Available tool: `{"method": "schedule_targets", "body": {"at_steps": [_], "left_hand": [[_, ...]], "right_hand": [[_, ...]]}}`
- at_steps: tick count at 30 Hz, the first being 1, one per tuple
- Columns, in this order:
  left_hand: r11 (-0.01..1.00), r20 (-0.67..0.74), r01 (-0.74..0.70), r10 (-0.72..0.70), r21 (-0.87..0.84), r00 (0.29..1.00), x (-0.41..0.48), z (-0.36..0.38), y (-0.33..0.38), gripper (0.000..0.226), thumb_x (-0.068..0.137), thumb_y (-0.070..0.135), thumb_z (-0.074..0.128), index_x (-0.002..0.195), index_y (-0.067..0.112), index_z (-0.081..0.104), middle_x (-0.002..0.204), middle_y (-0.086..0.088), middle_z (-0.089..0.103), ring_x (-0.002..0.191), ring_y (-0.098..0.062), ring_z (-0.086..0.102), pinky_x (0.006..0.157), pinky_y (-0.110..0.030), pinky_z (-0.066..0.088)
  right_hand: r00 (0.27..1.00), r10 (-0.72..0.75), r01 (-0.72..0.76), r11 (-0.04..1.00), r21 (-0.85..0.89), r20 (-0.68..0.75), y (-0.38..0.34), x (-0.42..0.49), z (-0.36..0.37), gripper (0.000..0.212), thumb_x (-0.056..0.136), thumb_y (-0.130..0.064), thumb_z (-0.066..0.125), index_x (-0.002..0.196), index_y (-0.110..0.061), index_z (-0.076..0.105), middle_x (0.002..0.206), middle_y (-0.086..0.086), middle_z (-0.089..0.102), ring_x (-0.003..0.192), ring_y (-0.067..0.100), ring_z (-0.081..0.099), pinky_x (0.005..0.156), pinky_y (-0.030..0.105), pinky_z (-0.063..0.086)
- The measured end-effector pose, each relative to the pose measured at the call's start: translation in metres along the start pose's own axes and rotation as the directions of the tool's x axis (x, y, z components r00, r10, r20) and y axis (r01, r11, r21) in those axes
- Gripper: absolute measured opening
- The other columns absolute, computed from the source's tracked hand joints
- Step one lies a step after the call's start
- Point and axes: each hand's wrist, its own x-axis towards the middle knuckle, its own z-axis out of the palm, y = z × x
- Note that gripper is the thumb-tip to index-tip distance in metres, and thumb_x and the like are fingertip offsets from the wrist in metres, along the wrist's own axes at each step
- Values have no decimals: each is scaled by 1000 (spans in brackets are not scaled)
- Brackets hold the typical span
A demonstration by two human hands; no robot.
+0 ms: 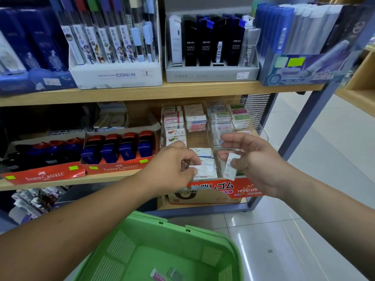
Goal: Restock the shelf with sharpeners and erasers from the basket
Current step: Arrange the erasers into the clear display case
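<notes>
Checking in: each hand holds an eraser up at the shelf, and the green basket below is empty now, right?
Not empty: the head view shows two small packets on the floor of the green basket. The rest holds: the left hand pinches a flat eraser and the right hand holds an upright eraser at the shelf.

The light wooden shelf (121,94) carries red cardboard trays (119,168) of blue-and-red sharpeners (127,151) beside a clear compartmented box (199,138) of wrapped erasers (194,118).

A single head-worn view looks forward and down, close to the shelf (129,92), above the basket (229,242).
</notes>
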Motion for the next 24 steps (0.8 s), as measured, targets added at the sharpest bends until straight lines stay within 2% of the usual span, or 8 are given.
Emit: {"method": "schedule_targets", "body": {"at_steps": [3, 8, 11, 15, 16, 19, 22, 24], "left_hand": [[999, -19, -32, 32, 31, 999, 2, 4, 1, 18, 91, 22, 77, 108, 30, 74, 96, 15, 50, 76, -6, 55, 69, -15, 43], [999, 5, -40, 40, 23, 999, 3, 3, 2, 17, 90, 21, 77, 105, 27, 72, 93, 14, 53, 72, -3, 56, 62, -13, 44], [1000, 72, -20, 22, -21, 997, 0, 0, 4, 17, 91, 19, 77, 104, 26, 69, 79, 13, 58, 63, 1, 54, 55, -15, 42], [985, 152, 29, -3, -172, 988, -2, -5, 8, 48, 101, 17, 64, 139, 43, 54, 90, 6, 58, 66, -1, 54, 60, -22, 50], [975, 172, 72, -35, -210, 985, -2, -7, 10, 50, 103, 18, 60, 141, 48, 50, 91, 3, 58, 67, -3, 56, 61, -24, 51], [943, 157, 149, -106, -298, 982, -4, -11, 13, 33, 103, 19, 58, 124, 45, 57, 95, -1, 58, 77, -10, 67, 77, -36, 62], [910, 75, 181, -164, -373, 984, -7, -10, 13, 16, 98, 18, 65, 108, 28, 57, 96, -3, 66, 80, -14, 76, 71, -39, 64], [914, 21, 184, -189, -361, 982, -6, -10, 13, 15, 95, 18, 69, 104, 26, 59, 91, -4, 70, 82, -13, 74, 75, -42, 63]], "right_hand": [[1000, -6, 7, 999, 43, -8, -1, -1, -2, 64, 82, 35, 51, 117, -15, 73, 120, 10, 71, 104, 24, 76, 87, 47, 60], [1000, -4, 5, 995, 95, -20, -2, -2, 0, 61, 84, 35, 47, 119, -10, 69, 118, 17, 69, 97, 29, 77, 77, 43, 65], [1000, -4, 5, 991, 131, -12, -2, -2, 0, 63, 85, 36, 41, 122, -8, 66, 111, 22, 65, 91, 33, 74, 68, 41, 66], [999, -24, 21, 995, 95, 26, -1, -4, -3, 68, 82, 37, 37, 123, -9, 66, 111, 20, 67, 94, 29, 75, 82, 42, 63], [999, -16, 13, 996, 91, 32, -1, -5, -4, 66, 84, 36, 39, 123, -10, 66, 114, 20, 69, 98, 29, 76, 84, 41, 63], [999, 13, -19, 993, 120, 52, -2, -9, -5, 57, 90, 29, 49, 126, -10, 67, 115, 20, 73, 107, 32, 75, 89, 44, 60], [999, 9, -14, 992, 123, 41, -3, -13, -4, 55, 92, 25, 53, 130, -12, 64, 102, 19, 73, 104, 35, 76, 86, 50, 62], [1000, -4, 4, 994, 113, 2, -4, -14, -4, 56, 92, 24, 56, 132, -14, 61, 99, 19, 72, 100, 36, 77, 84, 54, 63]]}}
